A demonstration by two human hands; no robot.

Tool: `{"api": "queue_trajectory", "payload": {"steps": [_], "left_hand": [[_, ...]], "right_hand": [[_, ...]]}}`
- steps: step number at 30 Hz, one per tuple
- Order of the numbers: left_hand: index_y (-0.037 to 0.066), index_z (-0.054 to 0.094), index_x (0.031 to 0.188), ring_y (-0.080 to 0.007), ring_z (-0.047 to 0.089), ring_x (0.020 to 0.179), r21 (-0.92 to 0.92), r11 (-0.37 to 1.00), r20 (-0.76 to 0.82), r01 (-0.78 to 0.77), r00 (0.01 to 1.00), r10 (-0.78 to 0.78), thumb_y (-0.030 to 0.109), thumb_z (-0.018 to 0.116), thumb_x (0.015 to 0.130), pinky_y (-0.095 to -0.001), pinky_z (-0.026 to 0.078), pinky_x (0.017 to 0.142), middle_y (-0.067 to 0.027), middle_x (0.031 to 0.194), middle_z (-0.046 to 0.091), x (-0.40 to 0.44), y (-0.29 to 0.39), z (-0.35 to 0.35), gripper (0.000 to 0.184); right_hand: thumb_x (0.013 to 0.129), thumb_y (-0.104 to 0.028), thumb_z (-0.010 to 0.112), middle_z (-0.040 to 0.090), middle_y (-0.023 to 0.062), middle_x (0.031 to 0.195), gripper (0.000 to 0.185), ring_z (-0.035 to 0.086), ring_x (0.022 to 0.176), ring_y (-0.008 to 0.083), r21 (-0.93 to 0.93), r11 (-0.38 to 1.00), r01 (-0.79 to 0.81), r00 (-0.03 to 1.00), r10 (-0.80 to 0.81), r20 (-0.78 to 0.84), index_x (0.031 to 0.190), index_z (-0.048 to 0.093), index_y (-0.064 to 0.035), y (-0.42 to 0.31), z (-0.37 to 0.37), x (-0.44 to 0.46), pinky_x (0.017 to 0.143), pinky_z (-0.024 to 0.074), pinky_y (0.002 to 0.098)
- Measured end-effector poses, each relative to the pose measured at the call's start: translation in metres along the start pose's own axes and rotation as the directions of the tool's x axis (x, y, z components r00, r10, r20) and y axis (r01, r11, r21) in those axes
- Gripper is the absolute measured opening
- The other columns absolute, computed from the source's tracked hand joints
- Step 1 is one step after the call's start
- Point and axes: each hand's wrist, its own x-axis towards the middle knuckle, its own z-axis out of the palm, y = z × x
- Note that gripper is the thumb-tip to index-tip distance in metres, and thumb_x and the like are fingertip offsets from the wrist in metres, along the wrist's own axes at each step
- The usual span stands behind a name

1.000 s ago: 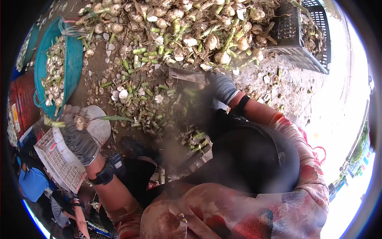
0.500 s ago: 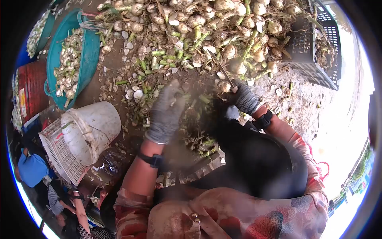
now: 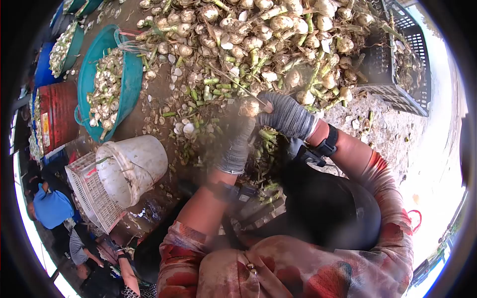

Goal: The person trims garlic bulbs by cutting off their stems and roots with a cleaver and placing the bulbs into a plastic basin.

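My left hand [image 3: 237,144], in a grey glove, is closed round a garlic bulb [image 3: 249,107] near the middle of the view; a dark blur hides part of its fingers. Close on the right, my gloved right hand [image 3: 287,115] grips a knife [image 3: 238,84], whose thin blade points up and left past the bulb. Beyond both hands lies a large heap of garlic bulbs [image 3: 281,23] with stalks. Cut green stalk pieces [image 3: 211,81] and loose skins are scattered on the ground just before the heap.
A teal basin [image 3: 133,82] of trimmed garlic stands at the left, near a red bucket [image 3: 59,116]. Below it, a white bucket [image 3: 149,161] rests by a white crate [image 3: 89,191]. A black crate [image 3: 422,74] is upper right. Other people sit lower left.
My left hand has come from the basin side to the middle and now holds a bulb. My right hand has moved in beside it with the knife. The view has shifted.
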Motion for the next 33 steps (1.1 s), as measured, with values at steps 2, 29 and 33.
{"api": "queue_trajectory", "payload": {"steps": [2, 29, 33], "left_hand": [[0.002, 0.05, 0.13, -0.0209, 0.049, 0.119, 0.036, 0.999, -0.034, 0.026, 0.999, -0.025, 0.048, 0.046, 0.096, -0.0354, 0.035, 0.104, -0.0091, 0.127, 0.055, 0.0, 0.003, -0.004, 0.058], [0.01, 0.036, 0.14, -0.0167, 0.054, 0.111, -0.043, 0.991, 0.037, 0.123, 0.992, -0.122, 0.025, 0.052, 0.098, -0.032, 0.046, 0.096, -0.0084, 0.129, 0.05, -0.013, -0.102, -0.049, 0.047], [0.011, 0.034, 0.141, -0.0154, 0.056, 0.105, -0.086, 0.994, -0.046, 0.062, 0.997, -0.067, 0.017, 0.057, 0.096, -0.0297, 0.049, 0.091, -0.0074, 0.12, 0.054, -0.023, -0.09, -0.04, 0.051]], "right_hand": [[0.082, -0.03, 0.072, 0.062, 0.0181, 0.084, 0.036, 0.062, 0.08, 0.0355, 0.03, 0.997, -0.071, 0.997, 0.072, -0.013, 0.1, 0.057, -0.0031, -0.001, -0.002, -0.001, 0.072, 0.0487, 0.0424], [0.076, -0.013, 0.063, 0.064, 0.012, 0.076, 0.015, 0.066, 0.072, 0.0335, -0.479, 0.866, 0.141, 0.99, -0.127, 0.062, 0.091, 0.061, -0.0106, -0.013, -0.016, -0.043, 0.059, 0.0505, 0.0442], [0.078, -0.016, 0.062, 0.065, 0.0141, 0.077, 0.018, 0.066, 0.071, 0.0349, -0.486, 0.868, 0.103, 0.992, -0.052, 0.116, 0.095, 0.061, -0.0096, 0.003, -0.01, -0.047, 0.059, 0.0512, 0.0447]]}}
